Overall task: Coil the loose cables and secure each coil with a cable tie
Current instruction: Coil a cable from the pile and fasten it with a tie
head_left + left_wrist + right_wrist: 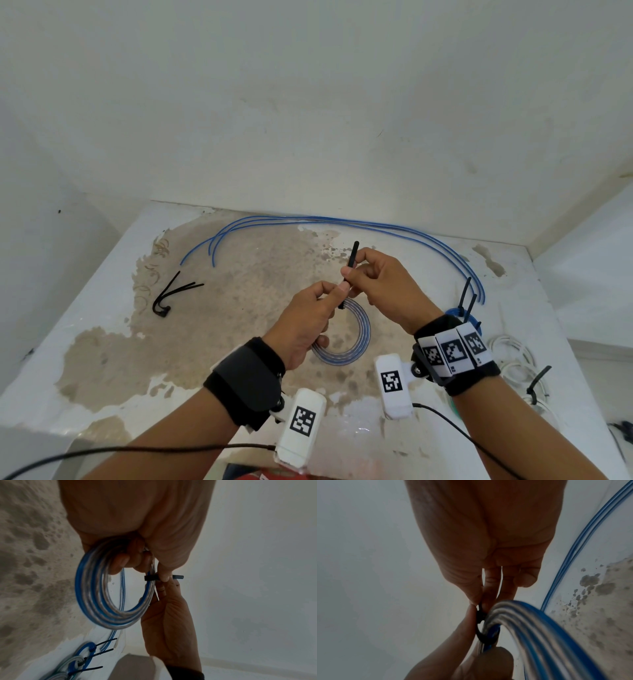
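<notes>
From the head view, the left hand (pixel 308 318) holds a round coil of blue-and-clear striped cable (pixel 356 337) up over the middle of the worn white desk (pixel 102 329), its fingers curled round the coil's near-left side, while the right hand (pixel 383 284) pinches the upright tail of a thin black plastic cable tie (pixel 351 263) at the coil's top. Three loose blue cables (pixel 308 221) lie in a long arc along the far edge, a bunch of spare black cable ties (pixel 171 296) lies at the left, and tied blue and white coils (pixel 513 359) lie at the right, partly behind the right wrist. From the left wrist view, the tie wraps across the coil's strands (pixel 113 615) as a black band (pixel 150 578), with its tail poking out past the pinching fingertips (pixel 165 576). From the right wrist view, the tie forms a loop (pixel 481 632) round the gathered strands, the right thumb and fingers (pixel 489 588) narrowly closed on the strap just above it. The step in hand appears to be cinching this coil. The next move likely calls for a steady pull on the tail while the left hand keeps the turns bunched, so none slips out before the loop draws snug.
</notes>
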A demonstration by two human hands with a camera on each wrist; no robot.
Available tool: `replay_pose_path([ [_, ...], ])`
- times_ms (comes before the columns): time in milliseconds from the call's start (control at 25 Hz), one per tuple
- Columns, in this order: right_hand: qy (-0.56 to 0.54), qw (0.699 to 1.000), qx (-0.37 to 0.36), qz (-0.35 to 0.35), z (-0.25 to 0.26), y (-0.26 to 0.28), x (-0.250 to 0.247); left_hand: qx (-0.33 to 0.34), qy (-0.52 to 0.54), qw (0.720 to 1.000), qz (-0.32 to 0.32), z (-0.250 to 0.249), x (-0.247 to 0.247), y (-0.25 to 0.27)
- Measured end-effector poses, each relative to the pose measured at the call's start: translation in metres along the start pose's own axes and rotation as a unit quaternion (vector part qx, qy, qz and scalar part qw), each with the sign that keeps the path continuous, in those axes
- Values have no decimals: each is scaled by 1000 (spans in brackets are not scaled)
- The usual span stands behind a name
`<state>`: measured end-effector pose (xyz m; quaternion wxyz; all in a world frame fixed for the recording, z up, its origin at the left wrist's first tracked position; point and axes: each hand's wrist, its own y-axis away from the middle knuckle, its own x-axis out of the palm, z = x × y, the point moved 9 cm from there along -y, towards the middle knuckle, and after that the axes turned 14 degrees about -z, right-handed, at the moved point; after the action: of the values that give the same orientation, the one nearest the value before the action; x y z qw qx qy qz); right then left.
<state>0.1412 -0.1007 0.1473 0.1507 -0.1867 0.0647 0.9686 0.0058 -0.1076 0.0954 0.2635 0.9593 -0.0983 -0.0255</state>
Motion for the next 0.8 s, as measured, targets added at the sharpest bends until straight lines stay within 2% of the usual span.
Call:
replay_pose_path([
  [360,-10,1000,-2,6,5,4,5,1,12,1000,-2,3,-4,3],
  [800,-3,1000,0,14,8,3,5,-53,42,997,22,3,-2,8],
])
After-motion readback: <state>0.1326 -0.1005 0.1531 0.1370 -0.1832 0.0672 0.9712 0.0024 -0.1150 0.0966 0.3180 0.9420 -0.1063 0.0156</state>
